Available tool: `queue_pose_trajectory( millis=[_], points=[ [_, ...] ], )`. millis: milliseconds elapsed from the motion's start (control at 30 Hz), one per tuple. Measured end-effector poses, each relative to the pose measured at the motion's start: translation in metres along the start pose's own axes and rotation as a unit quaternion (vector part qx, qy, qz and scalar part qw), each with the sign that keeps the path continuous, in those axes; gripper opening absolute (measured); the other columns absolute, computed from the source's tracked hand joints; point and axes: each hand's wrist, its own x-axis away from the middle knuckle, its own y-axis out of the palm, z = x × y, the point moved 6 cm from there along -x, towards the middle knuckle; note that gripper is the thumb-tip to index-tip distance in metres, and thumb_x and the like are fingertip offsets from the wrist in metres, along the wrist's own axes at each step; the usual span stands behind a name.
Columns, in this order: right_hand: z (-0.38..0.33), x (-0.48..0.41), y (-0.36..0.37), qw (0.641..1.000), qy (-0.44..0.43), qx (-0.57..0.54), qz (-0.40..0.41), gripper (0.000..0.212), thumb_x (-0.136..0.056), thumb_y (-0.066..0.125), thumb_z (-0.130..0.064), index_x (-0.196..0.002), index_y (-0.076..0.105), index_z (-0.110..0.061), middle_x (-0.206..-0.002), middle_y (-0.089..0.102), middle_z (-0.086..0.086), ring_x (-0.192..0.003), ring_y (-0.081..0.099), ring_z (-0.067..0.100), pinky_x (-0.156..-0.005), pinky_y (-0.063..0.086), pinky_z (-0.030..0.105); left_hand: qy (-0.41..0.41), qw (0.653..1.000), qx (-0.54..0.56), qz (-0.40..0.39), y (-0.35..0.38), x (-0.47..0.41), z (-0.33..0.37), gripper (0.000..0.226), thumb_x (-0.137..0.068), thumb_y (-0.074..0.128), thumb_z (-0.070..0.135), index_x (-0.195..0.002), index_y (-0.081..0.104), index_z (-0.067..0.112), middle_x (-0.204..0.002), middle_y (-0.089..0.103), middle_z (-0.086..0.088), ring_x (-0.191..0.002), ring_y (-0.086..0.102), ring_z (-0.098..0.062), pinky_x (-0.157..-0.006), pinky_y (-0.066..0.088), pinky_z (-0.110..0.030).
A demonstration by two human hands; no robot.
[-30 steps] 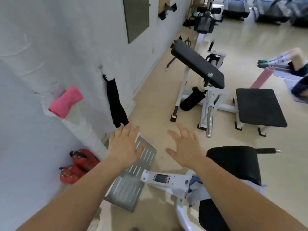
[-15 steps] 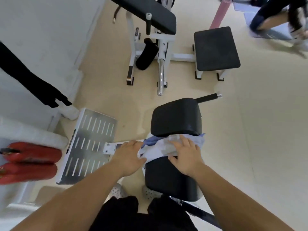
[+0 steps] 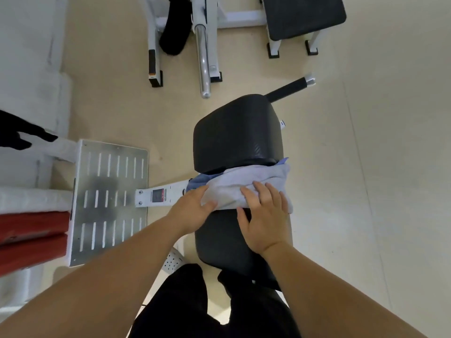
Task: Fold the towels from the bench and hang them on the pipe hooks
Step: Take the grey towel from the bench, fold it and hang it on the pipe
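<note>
Single head-worn wide-angle camera, aimed steeply down.

It looks down from above the person's body: black trousers [image 3: 185, 308] fill the lower centre right under the lens, and both forearms stretch from the lower corners to mid-frame, where the left hand [image 3: 192, 208] and right hand [image 3: 264, 215] meet the towel [image 3: 244, 189] on the bench pad [image 3: 236, 132], close to the camera. A metal footplate [image 3: 107, 201] sits left of centre, and a second bench [image 3: 302, 15] at the upper right lies farther off, cut by the top edge.

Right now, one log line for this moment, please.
left hand: on towel edge | right hand: flat on towel | towel: bunched on bench
</note>
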Motion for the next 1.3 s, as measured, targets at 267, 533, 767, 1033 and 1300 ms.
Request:
queue_pose_trajectory(
  millis=[267,533,767,1033,1300],
  points=[
    [0.006,0.000,0.005,0.998,-0.004,-0.035,0.052,0.047,-0.088,0.052,-0.047,-0.130,0.058,-0.028,-0.138,0.053,0.004,-0.128,0.047,0.032,-0.111,0.035,0.055,-0.072,0.986,0.147,-0.024,0.015,-0.053,-0.013,0.052,-0.102,0.051,0.039,-0.151,0.042,0.025,-0.142,0.052,-0.001,-0.125,0.049,-0.022,-0.106,0.039,-0.037],
    [0.007,-0.001,0.006,0.998,0.000,-0.034,0.055,0.047,-0.086,0.054,-0.047,-0.129,0.059,-0.028,-0.137,0.052,0.004,-0.127,0.047,0.032,-0.111,0.035,0.054,-0.081,0.991,0.094,-0.044,0.004,-0.061,-0.007,0.027,-0.090,0.067,0.028,-0.105,0.064,0.005,-0.098,0.062,-0.015,-0.083,0.052,-0.021,-0.071,0.041,-0.034],
    [0.007,0.000,0.008,0.998,0.002,-0.041,0.040,0.049,-0.087,0.051,-0.049,-0.132,0.057,-0.029,-0.139,0.051,0.002,-0.129,0.045,0.029,-0.113,0.033,0.053,0.015,0.998,0.037,0.046,-0.008,-0.044,-0.001,0.021,-0.085,0.067,0.013,-0.072,0.051,0.009,-0.065,0.047,0.000,-0.062,0.042,-0.014,-0.063,0.040,-0.033],
    [0.007,0.000,0.005,0.999,0.000,-0.025,0.024,0.051,-0.089,0.047,-0.054,-0.135,0.055,-0.031,-0.143,0.048,0.000,-0.132,0.042,0.027,-0.115,0.031,0.050,-0.010,0.974,0.191,0.119,-0.023,-0.003,-0.003,0.018,-0.098,0.061,0.028,-0.084,0.055,0.018,-0.075,0.054,-0.001,-0.070,0.046,-0.016,-0.060,0.038,-0.026],
    [0.005,0.002,0.002,0.999,-0.015,0.010,0.031,0.049,-0.095,0.046,-0.055,-0.134,0.057,-0.027,-0.142,0.055,0.005,-0.128,0.050,0.031,-0.108,0.040,0.053,-0.014,0.984,0.109,0.137,-0.027,0.020,0.012,0.010,-0.094,0.067,0.026,-0.085,0.070,0.026,-0.084,0.067,0.002,-0.080,0.061,-0.018,-0.068,0.048,-0.029]
  ],
)
